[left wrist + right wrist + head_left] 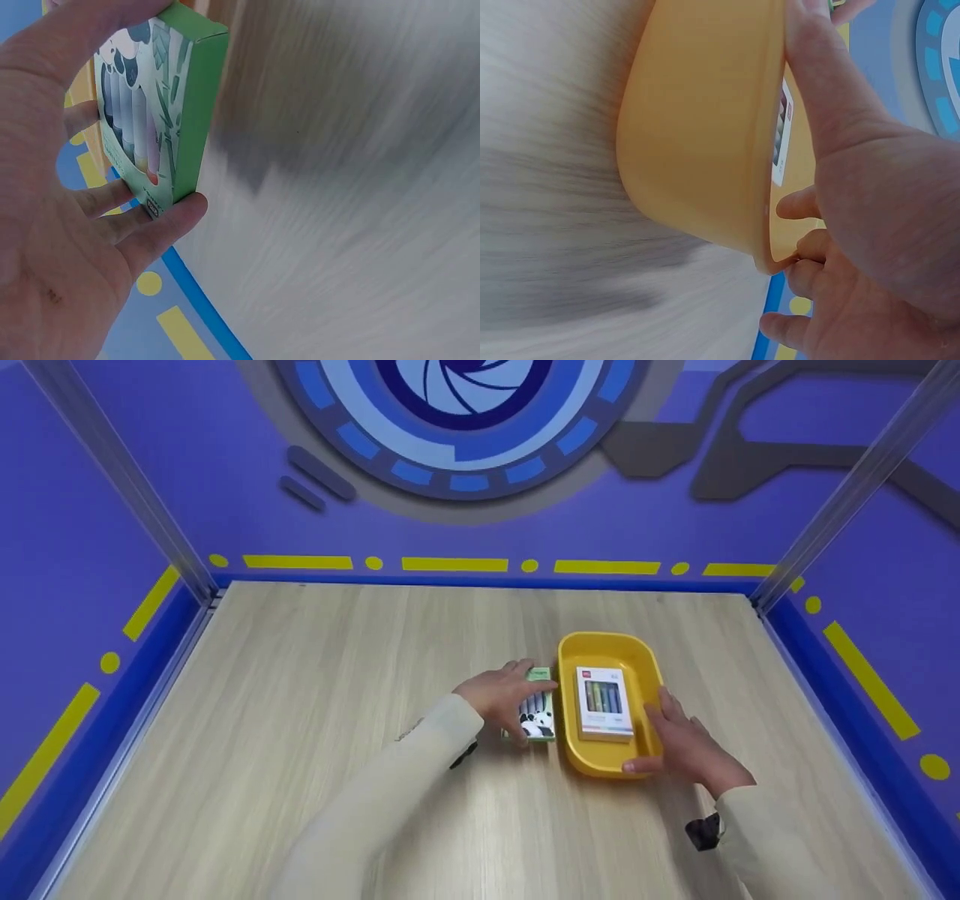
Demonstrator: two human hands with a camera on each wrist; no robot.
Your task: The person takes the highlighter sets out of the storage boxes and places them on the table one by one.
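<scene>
In the head view my left hand (501, 696) holds a green box of markers (537, 703) with pandas on its front, just left of a yellow plastic tub (598, 757). The left wrist view shows the thumb at one end of the marker box (196, 112) and fingertips at the other. My right hand (688, 744) grips the tub's right rim, its thumb at the near right corner. Some right fingers reach inside the rim in the right wrist view. Within the tub lies a white box of coloured sticks (604, 701), its window facing up.
A light wood-grain table (337, 682) carries everything. Blue-purple printed panels (465, 536) stand along its back and both sides, with metal posts (142, 502) at the back corners.
</scene>
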